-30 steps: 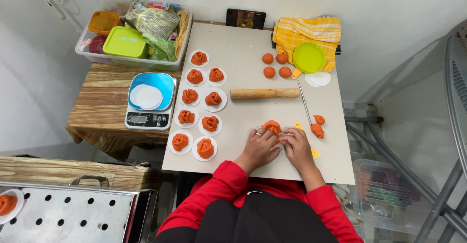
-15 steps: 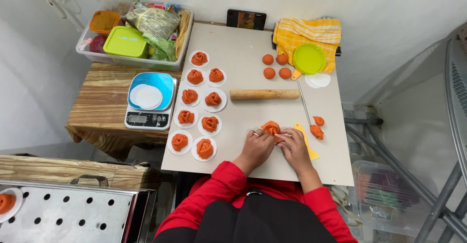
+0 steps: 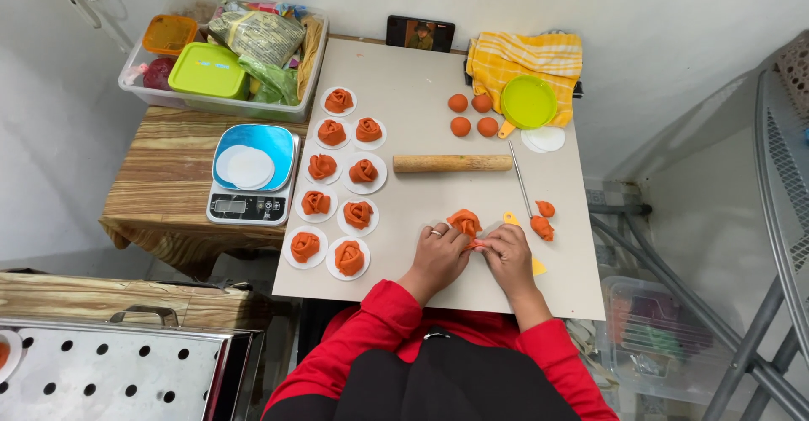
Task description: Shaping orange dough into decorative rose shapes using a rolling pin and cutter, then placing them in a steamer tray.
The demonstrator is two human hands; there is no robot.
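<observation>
My left hand (image 3: 440, 252) and my right hand (image 3: 509, 252) meet at the near edge of the beige board (image 3: 421, 75), fingers pinched together on a small piece of orange dough (image 3: 477, 243). A finished orange dough rose (image 3: 464, 220) sits just beyond my fingertips. Several more dough roses (image 3: 357, 214) rest on white paper rounds in two rows to the left. A wooden rolling pin (image 3: 452, 163) lies across the middle of the board. Several orange dough balls (image 3: 471, 114) sit at the far side.
A metal rod (image 3: 522, 178) and dough scraps (image 3: 541, 224) lie to my right beside a yellow scraper (image 3: 533, 262). Blue scale (image 3: 251, 175) stands on a wooden table at left, a clear bin (image 3: 221, 54) behind it. Green lid (image 3: 528, 101) rests on a yellow cloth. Perforated steel tray (image 3: 109, 375) sits lower left.
Both hands drew back from the dough rose toward me and closed together on a small dough piece; the rose now stands apart from them.
</observation>
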